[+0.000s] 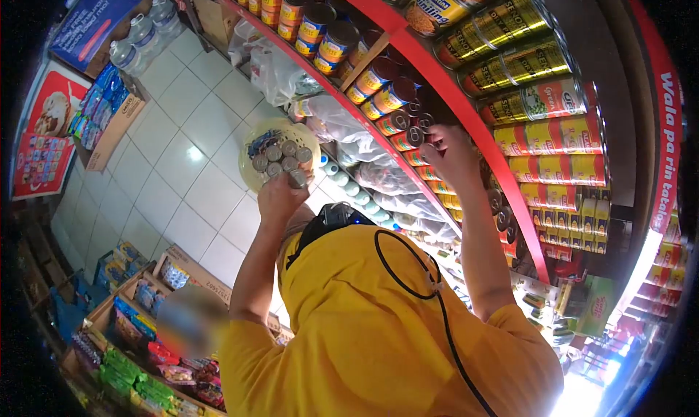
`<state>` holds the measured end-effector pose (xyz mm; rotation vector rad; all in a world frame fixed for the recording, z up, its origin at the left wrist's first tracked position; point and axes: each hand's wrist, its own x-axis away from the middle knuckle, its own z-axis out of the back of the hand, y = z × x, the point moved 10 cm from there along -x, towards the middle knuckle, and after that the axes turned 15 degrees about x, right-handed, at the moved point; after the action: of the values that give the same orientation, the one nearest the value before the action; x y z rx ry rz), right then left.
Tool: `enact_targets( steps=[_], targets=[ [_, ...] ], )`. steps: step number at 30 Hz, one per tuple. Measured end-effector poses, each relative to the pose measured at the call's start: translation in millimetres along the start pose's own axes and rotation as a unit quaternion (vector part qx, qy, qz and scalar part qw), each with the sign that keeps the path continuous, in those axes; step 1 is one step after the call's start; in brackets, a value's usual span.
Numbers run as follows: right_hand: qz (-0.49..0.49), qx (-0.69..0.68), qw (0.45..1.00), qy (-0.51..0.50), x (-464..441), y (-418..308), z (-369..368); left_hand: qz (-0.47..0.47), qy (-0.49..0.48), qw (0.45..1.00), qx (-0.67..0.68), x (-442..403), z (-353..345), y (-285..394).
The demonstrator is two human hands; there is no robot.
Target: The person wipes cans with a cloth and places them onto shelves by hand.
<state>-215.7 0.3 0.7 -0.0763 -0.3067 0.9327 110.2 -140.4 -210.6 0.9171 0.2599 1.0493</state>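
Cans [274,153] sit in a pale yellow basket [249,171] as the other arm reaches to a shelf.
The left hand [278,198] is clamped on the basket's near rim, above the white tile floor [186,155]; the round lids face up. The right hand [450,149] bends its fingers beside dark-lidded cans [416,136] behind the red front edge of the shelf [344,101]; whether it grips one, I cannot tell.
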Motion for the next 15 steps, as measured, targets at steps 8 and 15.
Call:
enact_targets(
  steps=[8,15],
  targets=[
    [0.165,-0.192,0.945,-0.205,38,-112,-31,-0.419,0.049,0.890,0.173,34,59,220],
    [0.025,-0.481,0.861,-0.159,29,-52,-22,-0.395,-0.019,0.858,0.326,13,45,268]
  ],
)
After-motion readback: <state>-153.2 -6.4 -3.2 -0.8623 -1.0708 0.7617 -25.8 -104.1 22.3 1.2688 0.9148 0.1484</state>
